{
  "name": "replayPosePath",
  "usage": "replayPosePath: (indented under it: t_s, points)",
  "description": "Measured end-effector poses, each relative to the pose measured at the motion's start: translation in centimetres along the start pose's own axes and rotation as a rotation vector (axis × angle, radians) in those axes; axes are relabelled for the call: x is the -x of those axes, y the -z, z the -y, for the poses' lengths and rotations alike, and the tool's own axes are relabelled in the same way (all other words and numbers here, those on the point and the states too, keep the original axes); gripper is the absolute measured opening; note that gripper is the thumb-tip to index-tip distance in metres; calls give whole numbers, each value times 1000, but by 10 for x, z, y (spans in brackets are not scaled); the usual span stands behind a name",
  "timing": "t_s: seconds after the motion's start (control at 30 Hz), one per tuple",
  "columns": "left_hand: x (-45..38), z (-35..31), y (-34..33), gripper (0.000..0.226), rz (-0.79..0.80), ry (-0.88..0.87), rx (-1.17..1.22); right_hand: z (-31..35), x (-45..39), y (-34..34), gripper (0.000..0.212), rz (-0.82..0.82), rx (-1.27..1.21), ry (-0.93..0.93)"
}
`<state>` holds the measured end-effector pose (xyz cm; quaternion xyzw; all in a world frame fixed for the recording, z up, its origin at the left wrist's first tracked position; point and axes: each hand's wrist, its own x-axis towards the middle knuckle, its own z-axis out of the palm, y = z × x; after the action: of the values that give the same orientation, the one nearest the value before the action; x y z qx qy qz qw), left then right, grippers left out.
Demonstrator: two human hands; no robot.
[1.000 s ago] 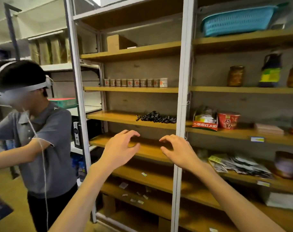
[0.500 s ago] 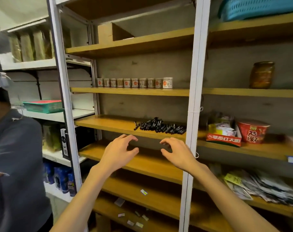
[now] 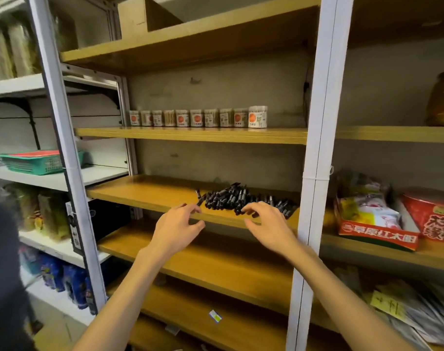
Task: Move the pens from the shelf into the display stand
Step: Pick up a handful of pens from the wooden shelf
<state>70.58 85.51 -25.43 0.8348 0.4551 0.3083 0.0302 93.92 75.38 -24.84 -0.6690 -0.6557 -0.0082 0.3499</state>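
A loose heap of several black pens lies on a wooden shelf, near its front edge and toward the right post. My left hand is raised just in front of the heap's left end, fingers loosely spread and holding nothing. My right hand is level with it at the heap's right half, its fingertips at the nearest pens, fingers relaxed with nothing in them. No display stand is in view.
A white metal post stands just right of my right hand. Small toothpick jars line the shelf above. Snack packets in a red box and a red noodle cup sit to the right. A person's dark shoulder is at the left edge.
I have come closer to the shelf. Both hands have risen from below the shelf edge to the pen heap, still empty. The person at the left has slid almost out of view.
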Motion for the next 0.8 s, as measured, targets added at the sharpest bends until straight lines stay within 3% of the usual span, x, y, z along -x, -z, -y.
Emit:
replayPosePath:
  t_s: [0.3,0.53,0.8]
  points:
    - [-75,18,-45,32,-7,9,6,-35,-81,-21,24,-38,-7,38]
    - [-123,41,-69,36,-15,133,-107,-53,-118,-38,20,-53,-55,5]
    - [-157,55,-98,46,102,169,-221,-56,-148,-50,18,-81,-29,-37]
